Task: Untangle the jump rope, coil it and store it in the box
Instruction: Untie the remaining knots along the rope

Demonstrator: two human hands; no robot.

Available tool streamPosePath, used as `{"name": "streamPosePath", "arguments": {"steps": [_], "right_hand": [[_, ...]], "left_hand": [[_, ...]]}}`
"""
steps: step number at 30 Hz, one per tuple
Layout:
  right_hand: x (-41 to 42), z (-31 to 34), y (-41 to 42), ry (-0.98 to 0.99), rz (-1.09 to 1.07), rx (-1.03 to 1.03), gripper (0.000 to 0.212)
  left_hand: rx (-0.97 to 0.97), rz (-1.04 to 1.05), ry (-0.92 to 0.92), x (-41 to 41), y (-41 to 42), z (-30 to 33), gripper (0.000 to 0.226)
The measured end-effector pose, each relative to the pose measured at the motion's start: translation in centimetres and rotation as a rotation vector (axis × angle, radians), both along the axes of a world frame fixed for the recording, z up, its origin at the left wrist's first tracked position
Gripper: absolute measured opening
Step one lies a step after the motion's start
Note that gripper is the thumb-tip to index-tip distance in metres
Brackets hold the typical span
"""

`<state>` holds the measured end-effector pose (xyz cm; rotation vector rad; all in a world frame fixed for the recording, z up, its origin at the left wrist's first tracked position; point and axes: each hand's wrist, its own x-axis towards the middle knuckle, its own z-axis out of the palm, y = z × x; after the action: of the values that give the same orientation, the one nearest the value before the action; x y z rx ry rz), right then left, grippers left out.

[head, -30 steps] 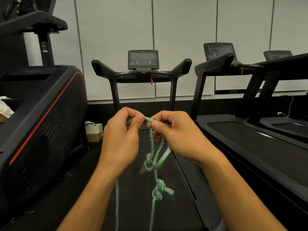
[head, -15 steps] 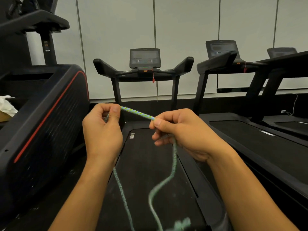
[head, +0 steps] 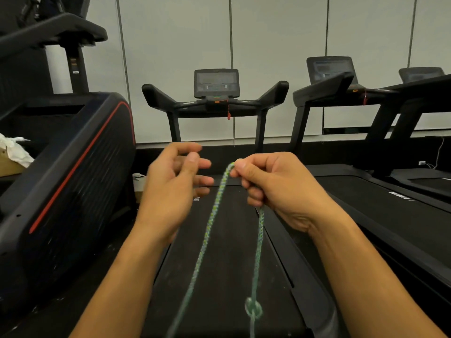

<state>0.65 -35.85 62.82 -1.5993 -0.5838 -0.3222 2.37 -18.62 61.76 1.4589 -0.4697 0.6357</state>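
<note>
Rope (head: 214, 211), braided in green with flecks of blue and yellow, hangs from the right hand (head: 275, 189) over the black belt of the middle treadmill (head: 219, 264). That hand pinches the cord between thumb and forefinger at its highest point, the other fingers curled under. From the pinch one strand runs down and toward the left, leaving the picture at the bottom edge; a second strand drops from under the curled fingers almost straight down. Low on this second strand sits a small knot (head: 253, 309), a tight loop near the bottom edge of the view.

The left hand (head: 175, 186) is just beside the rope and apart from it, holding nothing. Its fingers are loosely spread and slightly bent, the thumb raised; they are blurred.

The treadmill's console (head: 216, 82) stands at the far end of the belt, between two dark handrails, with a red safety cord (head: 229, 113) dangling below it. A second treadmill (head: 390, 203) stands to the right, and a third screen shows beyond it. To the left is a large black machine (head: 68, 172) with a red stripe along its housing. Crumpled white material (head: 14, 152) lies at the far left edge. Between that machine and the middle treadmill a small white and tan object (head: 139, 184) rests on the floor, mostly hidden by the left hand. The wall behind is pale and panelled.
</note>
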Motion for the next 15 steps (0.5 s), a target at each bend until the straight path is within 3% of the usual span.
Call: {"name": "streamPosePath", "arguments": {"steps": [6,15], "right_hand": [[0.3,-0.4,1.2,-0.055,-0.093,-0.045,0.024],[0.1,-0.2,-1.2,-0.017,-0.109,-0.166,0.013]], "left_hand": [[0.175,-0.022,-0.103,-0.5,-1.2,-0.7,0.017],[0.459,0.362,-0.219,-0.5,0.6,-0.3,0.004]]}}
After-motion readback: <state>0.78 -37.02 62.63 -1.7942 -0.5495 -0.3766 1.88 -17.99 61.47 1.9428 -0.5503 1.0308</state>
